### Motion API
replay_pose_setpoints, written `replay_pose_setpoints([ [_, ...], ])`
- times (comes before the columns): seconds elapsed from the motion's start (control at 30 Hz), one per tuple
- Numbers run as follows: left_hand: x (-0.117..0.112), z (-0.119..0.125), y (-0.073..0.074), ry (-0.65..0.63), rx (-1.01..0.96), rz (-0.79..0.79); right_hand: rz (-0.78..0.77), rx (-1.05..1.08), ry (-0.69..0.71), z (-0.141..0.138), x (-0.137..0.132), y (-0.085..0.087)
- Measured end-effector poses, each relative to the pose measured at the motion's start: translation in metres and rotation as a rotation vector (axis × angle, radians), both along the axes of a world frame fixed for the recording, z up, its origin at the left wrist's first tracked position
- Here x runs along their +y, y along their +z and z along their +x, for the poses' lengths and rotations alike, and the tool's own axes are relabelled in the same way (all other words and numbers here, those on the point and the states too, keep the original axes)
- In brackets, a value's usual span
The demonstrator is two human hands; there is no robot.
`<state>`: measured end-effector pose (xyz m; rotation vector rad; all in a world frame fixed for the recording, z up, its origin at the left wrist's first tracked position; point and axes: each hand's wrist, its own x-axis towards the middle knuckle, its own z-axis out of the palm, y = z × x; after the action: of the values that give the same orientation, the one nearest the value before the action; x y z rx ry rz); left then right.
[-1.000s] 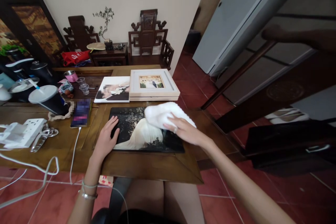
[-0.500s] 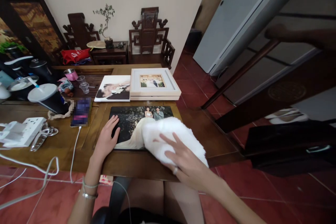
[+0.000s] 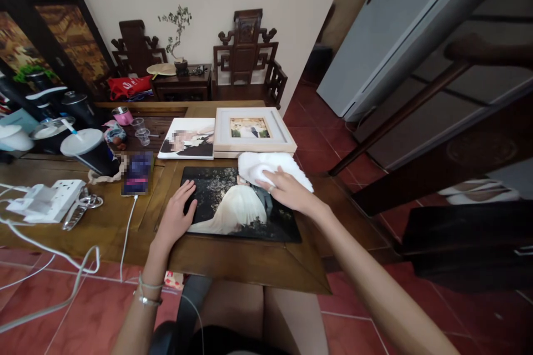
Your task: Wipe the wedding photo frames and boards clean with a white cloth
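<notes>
A dark wedding photo panel lies flat on the wooden table in front of me. My left hand rests on its left edge with the fingers stretched out. Over the panel's upper right corner, my right hand presses a fluffy white cloth, its fingers bunched into the material. The cloth covers the upper part of the pictured couple and reaches back to the frames behind.
Behind the panel are a white-edged photo print and stacked pale picture frames. To the left stand a phone on a charging cable, a lidded cup, a white power strip and a clear hair clip.
My right hand has pushed the white cloth away from me, from the panel's lower right to its upper right, uncovering the lower part. My left hand keeps its place on the panel.
</notes>
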<state>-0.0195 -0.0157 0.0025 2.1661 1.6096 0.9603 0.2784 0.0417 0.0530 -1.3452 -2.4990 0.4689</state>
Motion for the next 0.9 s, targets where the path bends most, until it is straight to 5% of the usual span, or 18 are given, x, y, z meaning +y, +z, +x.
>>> replay_pose_setpoints([
  [0.13,-0.002,0.001,0.003,0.008,-0.004,-0.011,0.164,-0.081,0.085,-0.004,-0.01,-0.021],
  [0.27,-0.002,0.001,0.002,0.012,-0.016,-0.008,0.157,-0.091,0.141,0.001,-0.063,-0.03],
  [0.4,-0.001,0.0,-0.002,0.011,-0.008,0.014,0.023,-0.065,0.244,0.008,-0.12,-0.013],
  [0.5,0.0,0.0,-0.005,0.004,-0.004,0.028,-0.096,-0.048,0.287,0.009,-0.138,0.01],
  [0.67,0.001,-0.001,-0.007,-0.001,-0.007,0.027,-0.099,0.009,0.203,-0.005,-0.096,0.025],
  [0.9,0.0,0.0,-0.003,0.002,-0.013,0.002,0.06,-0.125,0.09,-0.047,-0.014,0.002],
])
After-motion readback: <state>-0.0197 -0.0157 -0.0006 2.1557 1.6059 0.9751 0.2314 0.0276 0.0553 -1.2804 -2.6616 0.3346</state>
